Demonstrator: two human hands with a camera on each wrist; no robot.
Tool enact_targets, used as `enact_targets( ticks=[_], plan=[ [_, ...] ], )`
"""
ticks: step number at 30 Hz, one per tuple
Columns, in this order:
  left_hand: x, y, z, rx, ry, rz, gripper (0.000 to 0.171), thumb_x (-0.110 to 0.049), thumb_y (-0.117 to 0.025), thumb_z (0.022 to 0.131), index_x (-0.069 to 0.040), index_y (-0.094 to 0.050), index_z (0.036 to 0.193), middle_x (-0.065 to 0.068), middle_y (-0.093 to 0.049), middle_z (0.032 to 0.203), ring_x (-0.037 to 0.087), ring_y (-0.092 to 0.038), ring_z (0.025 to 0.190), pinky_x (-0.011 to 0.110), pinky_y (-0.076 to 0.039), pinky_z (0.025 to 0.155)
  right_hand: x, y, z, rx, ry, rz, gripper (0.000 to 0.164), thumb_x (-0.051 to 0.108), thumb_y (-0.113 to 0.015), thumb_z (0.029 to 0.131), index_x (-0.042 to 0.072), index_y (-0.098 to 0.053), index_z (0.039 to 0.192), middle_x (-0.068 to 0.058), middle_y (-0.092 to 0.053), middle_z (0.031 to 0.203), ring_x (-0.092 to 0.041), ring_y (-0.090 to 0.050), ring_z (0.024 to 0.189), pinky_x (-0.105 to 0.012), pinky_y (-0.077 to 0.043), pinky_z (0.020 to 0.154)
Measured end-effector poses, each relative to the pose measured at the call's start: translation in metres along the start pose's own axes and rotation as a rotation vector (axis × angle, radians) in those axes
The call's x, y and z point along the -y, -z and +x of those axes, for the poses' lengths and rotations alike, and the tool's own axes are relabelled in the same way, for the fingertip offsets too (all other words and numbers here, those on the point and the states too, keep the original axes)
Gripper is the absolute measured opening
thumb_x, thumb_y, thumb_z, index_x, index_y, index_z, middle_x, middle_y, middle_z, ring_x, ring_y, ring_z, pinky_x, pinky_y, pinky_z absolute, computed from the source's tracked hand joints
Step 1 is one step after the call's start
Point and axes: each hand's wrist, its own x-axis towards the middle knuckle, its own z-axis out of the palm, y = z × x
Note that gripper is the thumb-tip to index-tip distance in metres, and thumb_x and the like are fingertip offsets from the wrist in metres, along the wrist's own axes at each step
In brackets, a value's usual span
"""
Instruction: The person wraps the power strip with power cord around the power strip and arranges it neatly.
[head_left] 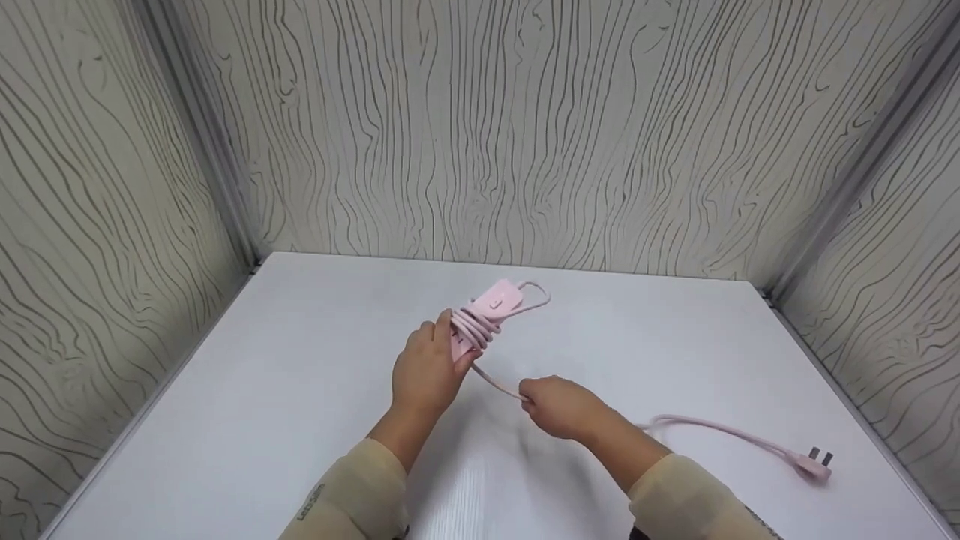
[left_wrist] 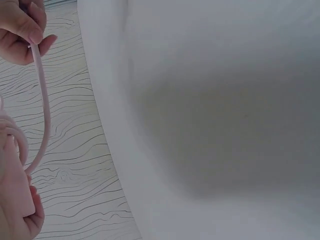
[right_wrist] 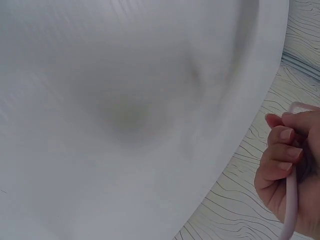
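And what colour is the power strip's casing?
Pale pink; the power strip shows best in the head view.

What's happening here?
Someone's left hand is holding a pink power strip above the white table, with several turns of cord wrapped around it. The right hand grips a loose stretch of that cord. The plug is off to the right, not wrapped in.

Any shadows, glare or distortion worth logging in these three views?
Head: soft shadows on the white table below the left hand and right hand, streaky glare near the bottom edge. Left wrist: a broad, blurry dark shadow across the table, whose edge looks slightly bowed. Right wrist: fainter, diffuse shadow; right hand fairly sharp but cropped at the frame's edge.
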Motion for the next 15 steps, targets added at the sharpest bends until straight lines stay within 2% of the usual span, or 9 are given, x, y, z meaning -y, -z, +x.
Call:
enact_targets(
  ticks=[4,7,15],
  plan=[
    [0.007,-0.001,0.001,0.009,0.022,0.0,0.071,-0.051,-0.061,0.08,-0.009,-0.039,0.134,0.008,-0.054,0.102,0.02,-0.053,0.085,0.034,-0.051,0.072,0.0,0.005,-0.007,-0.032,-0.06,-0.118,0.008,0.017,-0.056,0.088,0.012,-0.056,0.082,0.002,-0.054,0.066,-0.014,-0.051,0.061,-0.033,-0.046,0.06],
    [0.011,-0.002,0.001,0.034,0.04,0.001,0.073,-0.049,-0.061,0.082,-0.008,-0.036,0.136,0.01,-0.053,0.104,0.021,-0.053,0.087,0.035,-0.051,0.073,-0.001,0.01,-0.013,-0.053,-0.099,-0.147,0.01,0.017,-0.058,0.087,0.012,-0.057,0.079,0.003,-0.053,0.063,-0.014,-0.049,0.059,-0.033,-0.045,0.057],
    [0.013,-0.004,-0.002,0.117,0.049,0.021,0.077,-0.045,-0.059,0.085,-0.006,-0.026,0.143,0.011,-0.051,0.107,0.021,-0.052,0.09,0.034,-0.05,0.074,0.002,0.028,-0.019,-0.132,-0.072,-0.162,0.017,0.017,-0.063,0.082,0.016,-0.058,0.067,0.009,-0.05,0.057,-0.011,-0.043,0.055,-0.031,-0.039,0.053]
  ],
)
